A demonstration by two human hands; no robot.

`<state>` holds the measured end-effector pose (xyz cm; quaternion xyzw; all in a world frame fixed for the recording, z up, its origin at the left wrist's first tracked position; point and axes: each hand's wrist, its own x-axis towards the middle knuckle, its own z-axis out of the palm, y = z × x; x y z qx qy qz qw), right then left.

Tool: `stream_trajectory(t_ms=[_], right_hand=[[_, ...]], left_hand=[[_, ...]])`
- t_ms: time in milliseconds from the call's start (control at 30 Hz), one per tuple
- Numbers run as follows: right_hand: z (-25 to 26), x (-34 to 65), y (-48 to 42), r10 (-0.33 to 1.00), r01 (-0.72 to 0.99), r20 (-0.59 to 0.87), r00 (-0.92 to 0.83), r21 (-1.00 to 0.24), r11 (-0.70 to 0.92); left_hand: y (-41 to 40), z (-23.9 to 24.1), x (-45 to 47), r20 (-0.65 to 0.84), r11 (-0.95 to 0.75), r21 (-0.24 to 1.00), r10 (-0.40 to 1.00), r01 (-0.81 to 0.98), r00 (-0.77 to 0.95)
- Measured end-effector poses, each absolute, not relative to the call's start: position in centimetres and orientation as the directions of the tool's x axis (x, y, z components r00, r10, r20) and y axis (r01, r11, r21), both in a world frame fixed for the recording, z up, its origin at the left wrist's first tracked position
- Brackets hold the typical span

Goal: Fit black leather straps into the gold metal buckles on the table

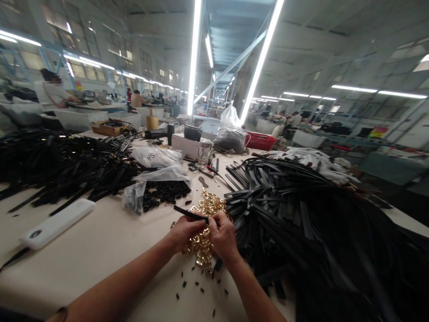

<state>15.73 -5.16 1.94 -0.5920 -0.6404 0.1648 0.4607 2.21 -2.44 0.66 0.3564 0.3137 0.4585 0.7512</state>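
My left hand point(186, 231) and my right hand point(224, 236) meet over a pile of small gold metal buckles point(205, 223) on the cream table point(100, 250). Both are closed in a pinch on a thin black strap point(188, 213), which sticks out to the left from between the fingers. A big heap of black straps point(301, 223) lies just to the right of my right hand.
Another heap of black straps point(56, 165) fills the far left. A clear bag of small black parts point(157, 192), a white flat device point(56, 222), a jar point(204, 153), boxes and a red basket point(261, 141) stand behind. Tiny black bits point(197, 286) lie scattered near my wrists. People work at far tables.
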Motion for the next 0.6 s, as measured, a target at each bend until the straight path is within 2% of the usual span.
stream_trajectory(t_ms=[333,600], right_hand=[[2.2,15.71,-5.27,0.928,0.546,0.345,0.143,-0.809,0.217],[1.95,15.86,-5.24,0.919,0.59,0.388,0.067,-0.758,0.278]], left_hand=[[-2.35,0.57,1.98,-0.236,0.4,0.811,0.891,-0.427,0.387],[-1.63,0.15,1.86,-0.213,0.361,0.832,0.909,-0.42,0.359]])
